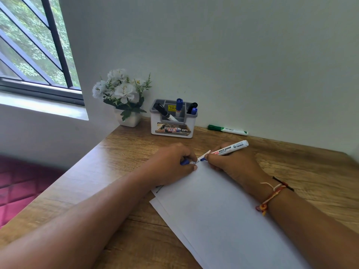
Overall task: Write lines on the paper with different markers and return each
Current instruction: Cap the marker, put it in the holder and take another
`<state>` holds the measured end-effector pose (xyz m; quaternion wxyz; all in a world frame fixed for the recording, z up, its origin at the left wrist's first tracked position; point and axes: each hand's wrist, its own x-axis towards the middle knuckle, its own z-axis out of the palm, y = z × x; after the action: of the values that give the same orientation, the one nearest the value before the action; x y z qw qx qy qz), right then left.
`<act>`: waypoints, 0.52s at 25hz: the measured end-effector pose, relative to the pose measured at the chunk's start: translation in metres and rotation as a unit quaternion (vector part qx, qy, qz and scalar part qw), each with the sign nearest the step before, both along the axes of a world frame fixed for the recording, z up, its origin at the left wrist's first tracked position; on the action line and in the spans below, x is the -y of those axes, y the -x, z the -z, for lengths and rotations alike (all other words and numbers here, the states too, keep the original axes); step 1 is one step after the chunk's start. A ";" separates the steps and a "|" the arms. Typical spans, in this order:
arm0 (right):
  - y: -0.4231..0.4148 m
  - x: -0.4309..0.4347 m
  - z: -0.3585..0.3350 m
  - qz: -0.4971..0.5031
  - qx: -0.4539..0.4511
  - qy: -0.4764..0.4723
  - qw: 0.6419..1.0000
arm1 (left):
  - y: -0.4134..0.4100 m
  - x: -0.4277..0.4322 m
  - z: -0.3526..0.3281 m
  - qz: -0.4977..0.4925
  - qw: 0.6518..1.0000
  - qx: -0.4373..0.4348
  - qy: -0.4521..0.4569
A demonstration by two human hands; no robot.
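Head view: right hand point(231, 166) gripped a blue whiteboard marker point(226, 149), tip on the far corner of the white paper point(223, 210) on the worktop point(310, 171). Left hand point(172, 166) pinned the sheet, its grip clenched on the blue cap point(184, 162). Marker holder point(172, 121) stood beyond; green marker point(227, 130) lay near the wall.
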<state>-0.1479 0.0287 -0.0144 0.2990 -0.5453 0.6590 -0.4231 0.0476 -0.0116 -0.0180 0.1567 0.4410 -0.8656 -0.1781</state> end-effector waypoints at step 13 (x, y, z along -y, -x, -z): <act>0.002 0.002 -0.002 0.027 -0.005 -0.015 1.000 | -0.001 0.001 0.002 -0.004 1.000 -0.001 -0.005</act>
<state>-0.1499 0.0266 -0.0128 0.2921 -0.5248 0.6812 -0.4186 0.0485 -0.0128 -0.0203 0.1561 0.4452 -0.8627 -0.1821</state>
